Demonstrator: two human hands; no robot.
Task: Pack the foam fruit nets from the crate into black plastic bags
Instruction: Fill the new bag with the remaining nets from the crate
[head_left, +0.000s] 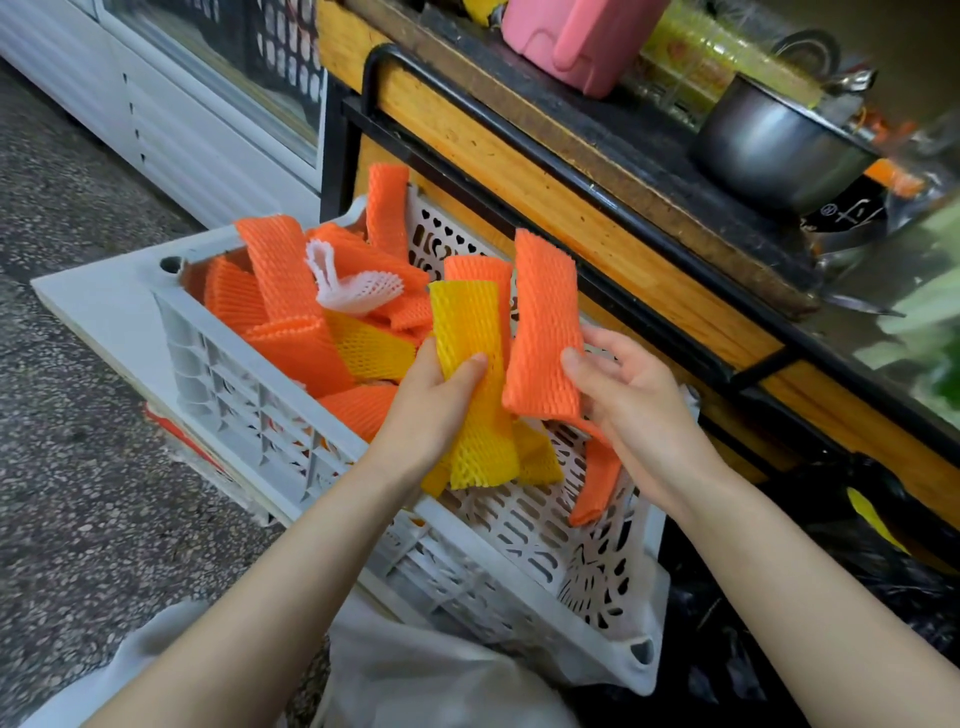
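Holds a yellow net (472, 364) upright in the left hand (431, 415), thumb pressed across its front, fingers (415, 358) curled behind, with more yellow strips and, it seems, one orange strip bunched in the same grip. Pinches an orange net (545, 322) in the right hand (639, 405), thumb on the front near the lower edge, the other fingers partly spread behind it. Carries that net with its long axis near upright, parallel to the yellow one and just beside it on the right, not quite touching. Shows a further orange strip hanging below the right hand against the inside wall of the crate (249, 395). Has both hands above the crate's near right corner, with many orange and yellow nets and one white net (358, 291) loose inside. Has the black plastic bag (857, 551) low on the right, just beside the crate, nearer the right hand than the left. Probably calls for laying the orange net flat against the yellow bundle, then swinging rightward and down into the bag. Risks dropping the hanging strip on the way.
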